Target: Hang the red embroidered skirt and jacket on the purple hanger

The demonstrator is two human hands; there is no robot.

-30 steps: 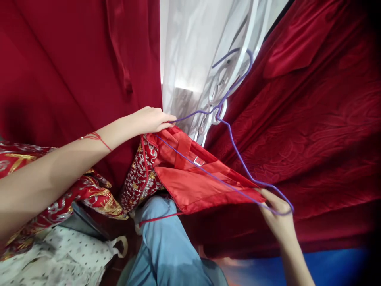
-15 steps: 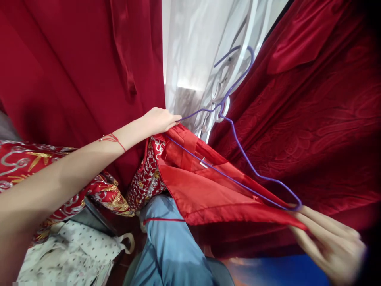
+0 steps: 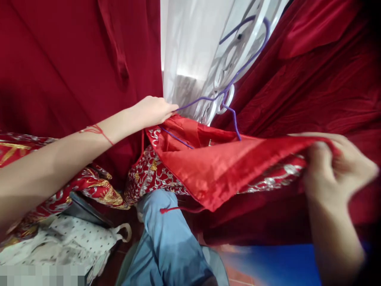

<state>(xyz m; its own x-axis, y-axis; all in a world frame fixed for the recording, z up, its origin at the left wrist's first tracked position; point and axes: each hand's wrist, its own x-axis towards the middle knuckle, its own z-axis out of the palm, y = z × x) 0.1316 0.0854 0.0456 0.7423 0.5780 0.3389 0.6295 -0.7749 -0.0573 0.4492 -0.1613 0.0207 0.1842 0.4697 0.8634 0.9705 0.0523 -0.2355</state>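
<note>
The blue trouser leg [image 3: 175, 234] of the seated person is nearest, with a polka-dot cloth item [image 3: 80, 234] at its left. Above the knee, a red garment with a satin lining [image 3: 214, 159] and a silver-and-gold embroidered face [image 3: 154, 169] is spread between two hands set well apart. The left hand [image 3: 156, 109] is closed in a pinch at the garment's upper left corner, where the left arm of a purple wire hanger [image 3: 237, 75] meets the cloth. The right hand [image 3: 333, 167] is clamped on the garment's right edge, thumb uppermost, and holds that edge raised. A red cord [image 3: 178, 208] hangs from the lower corner of the lining. Status, by judgement: the left side appears fitted over the hanger; the right side appears unsettled. The hanger's right arm and lower bar pass out of sight behind the lining, so seating at the right end cannot be verified. The hook overlaps white metal scrollwork [image 3: 229, 59] behind; whether it bears on that scrollwork cannot be determined. Dark red drapery [image 3: 59, 79] flanks both sides.
</note>
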